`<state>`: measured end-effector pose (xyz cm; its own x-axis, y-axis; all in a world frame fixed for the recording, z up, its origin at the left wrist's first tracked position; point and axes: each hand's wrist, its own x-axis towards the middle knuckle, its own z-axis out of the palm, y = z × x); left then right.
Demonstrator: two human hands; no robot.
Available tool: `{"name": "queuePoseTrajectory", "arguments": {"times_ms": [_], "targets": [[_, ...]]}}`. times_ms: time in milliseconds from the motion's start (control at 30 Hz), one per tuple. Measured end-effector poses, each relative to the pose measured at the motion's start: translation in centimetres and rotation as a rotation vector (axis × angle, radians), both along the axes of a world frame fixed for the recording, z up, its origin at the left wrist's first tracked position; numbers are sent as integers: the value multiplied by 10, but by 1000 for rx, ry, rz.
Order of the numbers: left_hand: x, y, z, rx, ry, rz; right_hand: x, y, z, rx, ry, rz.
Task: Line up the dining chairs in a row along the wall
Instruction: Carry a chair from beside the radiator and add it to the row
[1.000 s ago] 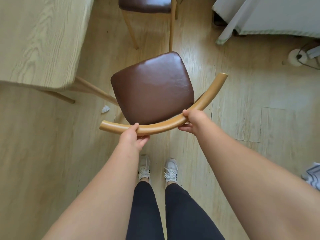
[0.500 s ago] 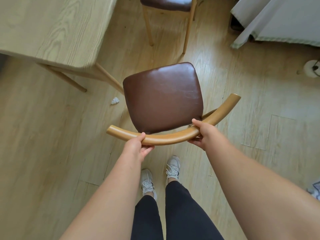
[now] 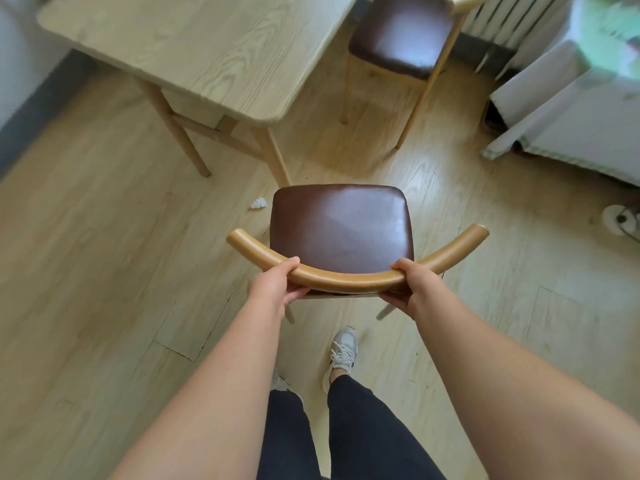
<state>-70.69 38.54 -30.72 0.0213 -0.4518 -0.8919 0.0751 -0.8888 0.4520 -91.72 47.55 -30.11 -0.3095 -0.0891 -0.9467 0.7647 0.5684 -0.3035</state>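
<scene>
Gripping the curved wooden backrest [image 3: 349, 280] near its middle, both hands were closed on the rail: the left hand [image 3: 273, 292] was wrapped over it from the left, the right hand [image 3: 414, 287] from the right, thumbs on top and fingers [image 3: 298, 295] curled underneath. The dining chair [image 3: 341, 226] was held just in front of the person's feet, on or barely off the floor [image 3: 104, 271] (which of the two could not be told), close to the corner of the wooden surface [image 3: 207, 46]. A second chair [image 3: 401, 36] was seen further off, near a radiator [image 3: 498, 19]. The frame was judged rigid and fairly light, its lacquered rail smooth enough to slip. The padded brown seat [image 3: 341, 226] was judged soft, so the rail was the better hold.
</scene>
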Motion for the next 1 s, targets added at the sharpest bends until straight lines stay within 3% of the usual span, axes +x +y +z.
{"name": "queuePoseTrajectory", "arguments": {"times_ms": [400,733,1000], "targets": [[165,-25,54,-18,-52,216,150,-75,58,44,-8,208],[327,-90,92,-105,-43,448,303,-198,101,14,2,507],[418,-174,103,-167,-94,619,397,-318,102,-85,-56,628]]}}
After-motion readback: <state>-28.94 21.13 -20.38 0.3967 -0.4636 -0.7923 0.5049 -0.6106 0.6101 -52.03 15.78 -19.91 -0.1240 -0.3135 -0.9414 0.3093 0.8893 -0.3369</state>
